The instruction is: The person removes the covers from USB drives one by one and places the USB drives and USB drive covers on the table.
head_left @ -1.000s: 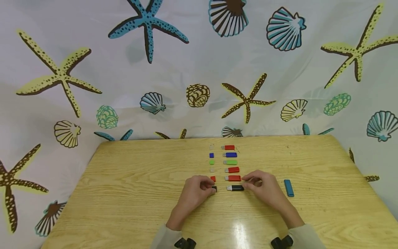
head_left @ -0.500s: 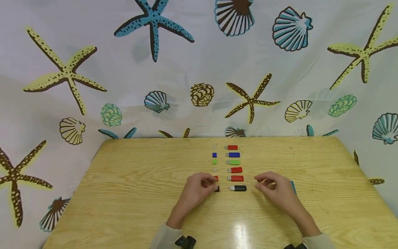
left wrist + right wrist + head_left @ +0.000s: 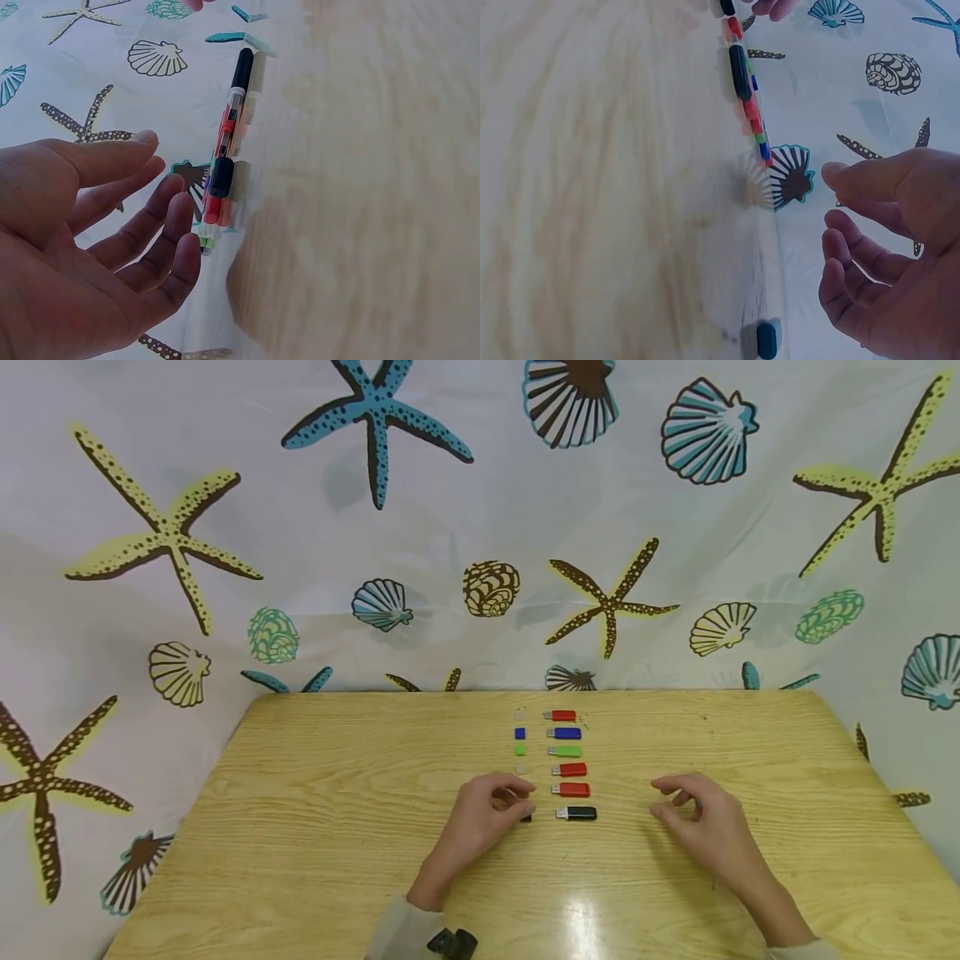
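In the head view, uncapped USB sticks lie in a column: a black one (image 3: 577, 813) nearest, then red (image 3: 574, 790), another red (image 3: 572, 770), green (image 3: 567, 752), blue (image 3: 566, 734) and a red one at the back. Beside the black cap (image 3: 527, 817) hovers my left hand (image 3: 483, 814), its loosely bent fingers holding nothing; it hides the red cap, which the left wrist view shows as a red piece (image 3: 213, 210). My right hand (image 3: 705, 822) hangs over a blue stick, mostly covered, its fingers apart. The right wrist view shows that blue stick (image 3: 766, 341) lying untouched on the table.
Farther back, a column of caps includes a clear one (image 3: 521, 769), a green one (image 3: 521, 750) and a blue one (image 3: 520, 734). The wooden table (image 3: 337, 777) meets a curtain (image 3: 435, 527) printed with shells and starfish at its back edge.
Away from the black USB stick, my right hand has moved rightward until it covers the blue one. My left hand stays by the black cap and now hides the red cap. The head view has shifted slightly.
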A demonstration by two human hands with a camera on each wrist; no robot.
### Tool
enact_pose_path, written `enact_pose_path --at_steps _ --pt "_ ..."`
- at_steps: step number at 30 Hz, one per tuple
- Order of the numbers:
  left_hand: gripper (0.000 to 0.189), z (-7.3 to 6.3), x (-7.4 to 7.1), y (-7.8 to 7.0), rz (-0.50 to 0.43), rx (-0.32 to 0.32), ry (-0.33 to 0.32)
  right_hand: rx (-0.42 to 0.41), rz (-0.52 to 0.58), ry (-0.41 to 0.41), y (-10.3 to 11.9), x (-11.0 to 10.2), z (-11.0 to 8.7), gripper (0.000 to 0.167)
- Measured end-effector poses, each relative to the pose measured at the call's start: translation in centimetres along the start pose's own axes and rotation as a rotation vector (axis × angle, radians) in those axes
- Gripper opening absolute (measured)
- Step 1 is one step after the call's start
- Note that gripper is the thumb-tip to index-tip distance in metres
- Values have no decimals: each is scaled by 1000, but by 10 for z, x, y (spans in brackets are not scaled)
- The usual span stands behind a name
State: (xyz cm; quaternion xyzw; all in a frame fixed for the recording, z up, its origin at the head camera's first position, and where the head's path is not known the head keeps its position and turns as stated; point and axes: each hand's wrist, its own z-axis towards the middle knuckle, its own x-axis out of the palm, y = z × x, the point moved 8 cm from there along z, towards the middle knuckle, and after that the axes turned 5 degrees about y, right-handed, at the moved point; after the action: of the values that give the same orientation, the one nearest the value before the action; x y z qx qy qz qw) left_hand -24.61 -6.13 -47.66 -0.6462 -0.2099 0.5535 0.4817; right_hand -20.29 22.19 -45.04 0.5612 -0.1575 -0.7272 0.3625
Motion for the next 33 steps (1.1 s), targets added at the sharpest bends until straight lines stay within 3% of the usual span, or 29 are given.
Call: enact_pose_path --at_steps 16,22,33 --pt "23 1 10 -4 -44 -2 29 162 -127 44 -35 -17 -15 39" --pt "28 1 16 -9 -75 12 59 190 -141 88 -43 -18 -18 45" --pt "33 1 30 -13 -146 -26 95 223 -154 181 -60 -18 -21 50"
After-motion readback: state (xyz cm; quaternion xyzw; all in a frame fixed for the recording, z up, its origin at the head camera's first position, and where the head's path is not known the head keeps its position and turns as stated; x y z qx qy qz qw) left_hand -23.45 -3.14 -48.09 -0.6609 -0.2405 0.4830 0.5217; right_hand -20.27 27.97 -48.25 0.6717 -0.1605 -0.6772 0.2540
